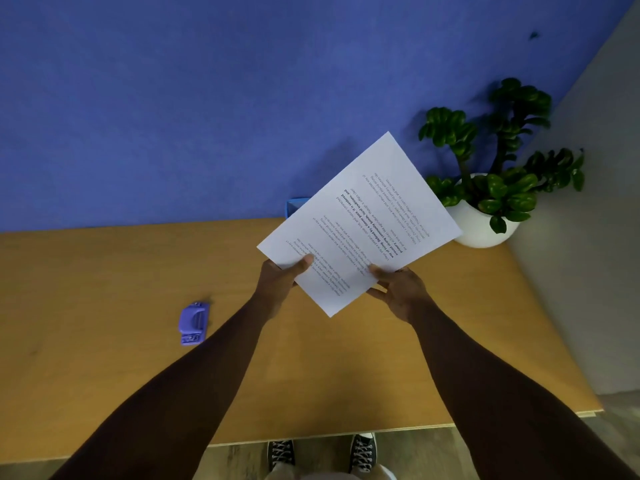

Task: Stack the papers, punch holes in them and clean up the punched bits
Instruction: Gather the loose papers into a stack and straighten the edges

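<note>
Head view, near to far. Nearest you, beyond your shoes (322, 455) on the floor, the wooden table (346, 375) runs to the blue wall (207, 98).

Your left hand (280, 278) pinches the near left edge of the papers (360, 223), thumb on top and fingers hidden beneath. Your right hand (398, 289) takes the near corner region, thumb pressed on the printed face and the other fingers loosely spread below and beside the sheet. The papers are held off the table, tilted, with the far corner rising toward the wall. How many sheets are in the bundle cannot be told; only the top face shows.

Handling, as a judgement: the papers look light, thin and floppy, held flat here only by two-handed support. They will likely slide against one another, so grip at opposite edges and tap one edge on the table to square them. Avoid a one-corner hold, which invites sagging and creasing.

The hole punch (193, 323), a lilac one, lies on the table to your left, well apart from the papers. It appears small and rigid; no brand can be read on it.

Writing: the sheet carries upside-down printed paragraphs. A bold passage is partly legible, seemingly "way of living. Defined by a slower pace... community bonds, local traditions"; the paler text is too small to read.

Farther off, a blue tray (294, 204) peeks out behind the papers at the wall, and a potted plant (491, 188) stands at the far right corner.
</note>
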{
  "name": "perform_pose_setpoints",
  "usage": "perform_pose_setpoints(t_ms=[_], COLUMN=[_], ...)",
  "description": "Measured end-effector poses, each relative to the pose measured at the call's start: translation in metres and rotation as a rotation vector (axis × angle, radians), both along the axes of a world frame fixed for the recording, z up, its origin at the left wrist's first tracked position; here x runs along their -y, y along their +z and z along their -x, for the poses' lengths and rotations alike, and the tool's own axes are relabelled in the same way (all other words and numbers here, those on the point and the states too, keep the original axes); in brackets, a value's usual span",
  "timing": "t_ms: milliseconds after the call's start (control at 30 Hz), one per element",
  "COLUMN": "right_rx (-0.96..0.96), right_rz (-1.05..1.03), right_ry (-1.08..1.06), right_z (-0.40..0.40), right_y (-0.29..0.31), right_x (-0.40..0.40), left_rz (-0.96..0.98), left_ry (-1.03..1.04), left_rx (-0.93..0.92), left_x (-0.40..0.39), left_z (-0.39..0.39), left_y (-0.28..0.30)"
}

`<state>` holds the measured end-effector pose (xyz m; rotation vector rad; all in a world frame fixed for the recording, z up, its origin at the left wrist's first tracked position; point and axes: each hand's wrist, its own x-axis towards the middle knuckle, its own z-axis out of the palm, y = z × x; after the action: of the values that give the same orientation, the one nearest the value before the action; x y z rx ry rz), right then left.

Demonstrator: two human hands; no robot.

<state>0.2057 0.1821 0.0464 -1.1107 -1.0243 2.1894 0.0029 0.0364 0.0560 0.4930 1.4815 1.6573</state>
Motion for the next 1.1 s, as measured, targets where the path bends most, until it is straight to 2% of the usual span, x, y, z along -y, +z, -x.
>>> perform_pose_setpoints(t_ms=[333, 700, 1100], right_rx=[0.128, 0.399, 0.594], right_rz=[-0.137, -0.412, -0.339], right_ry=[-0.242, -0.036, -0.085], right_z=[-0.015, -0.024, -0.030], right_y=[0.005, 0.002, -0.019], right_x=[-0.009, -0.007, -0.003], left_rz=[0.067, 0.125, 0.169], left_ry=[0.028, 0.009, -0.059], left_rx=[-0.227, -0.344, -0.338], left_x=[0.016, 0.023, 0.028], left_z=[0.037, 0.050, 0.030], left_y=[-0.003, -0.009, -0.023])
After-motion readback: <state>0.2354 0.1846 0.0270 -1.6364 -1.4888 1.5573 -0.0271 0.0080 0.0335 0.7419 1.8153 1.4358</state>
